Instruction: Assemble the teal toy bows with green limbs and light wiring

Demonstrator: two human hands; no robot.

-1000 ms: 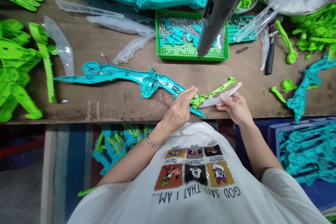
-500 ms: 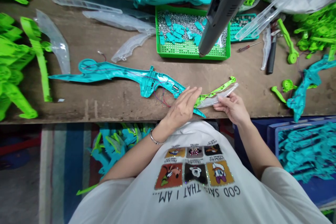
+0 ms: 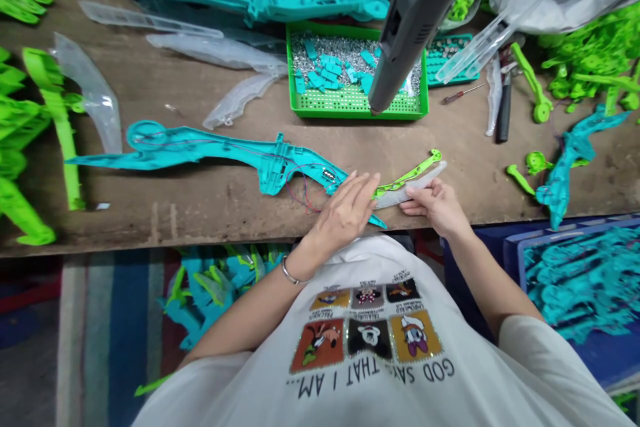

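A long teal toy shell [image 3: 210, 150] with thin wires lies across the wooden table [image 3: 210, 197]. My left hand [image 3: 345, 210] rests flat on its right end, fingers stretched out together. My right hand [image 3: 437, 207] pinches a clear curved plastic strip [image 3: 413, 188] and holds it against a lime green curved piece [image 3: 410, 173] that lies at the shell's end.
A green tray [image 3: 350, 103] of screws and small teal parts sits behind, under a hanging grey power screwdriver [image 3: 407, 20]. Clear blades, green and teal parts crowd the table's sides. A screwdriver [image 3: 460, 93] lies right of the tray. A blue crate [image 3: 575, 280] of teal shells stands lower right.
My right hand has brought the clear strip down and left against the green piece. My left hand shifted slightly along the shell's end.
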